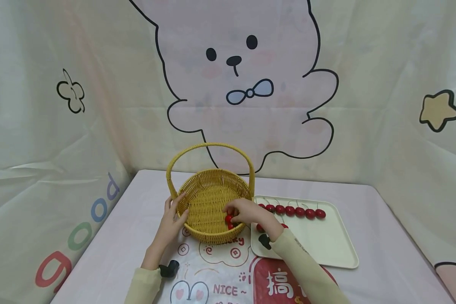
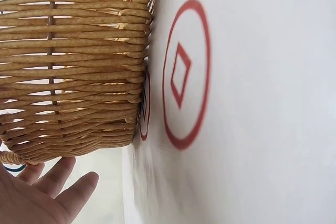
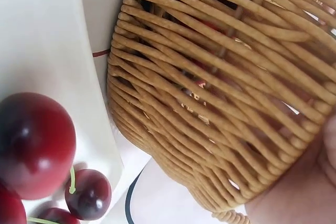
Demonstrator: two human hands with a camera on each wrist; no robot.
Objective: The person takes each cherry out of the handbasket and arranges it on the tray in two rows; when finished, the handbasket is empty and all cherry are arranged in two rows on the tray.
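A yellow woven basket [image 1: 209, 237] with a tall arched handle stands on the table. My left hand [image 1: 170, 221] holds its left rim, the thumb lying over the edge; in the left wrist view several fingers [image 2: 79, 192] stretch along the outside of the weave. Reaching over the right rim, my right hand [image 1: 245, 211] has curled fingers around a red cherry [image 1: 229, 218] low inside the basket. Another cherry [image 1: 231, 226] shows just below it. The right wrist view hides the fingertips behind the basket wall [image 3: 210, 93].
Right of the basket lies a cream tray [image 1: 327, 249] with a row of stemmed cherries [image 1: 300, 212] along its far side. More cherries [image 1: 260, 228] sit nearer, partly covered by my right forearm. A printed cloth covers the table, with patterned fabric walls [image 1: 403, 147] around it.
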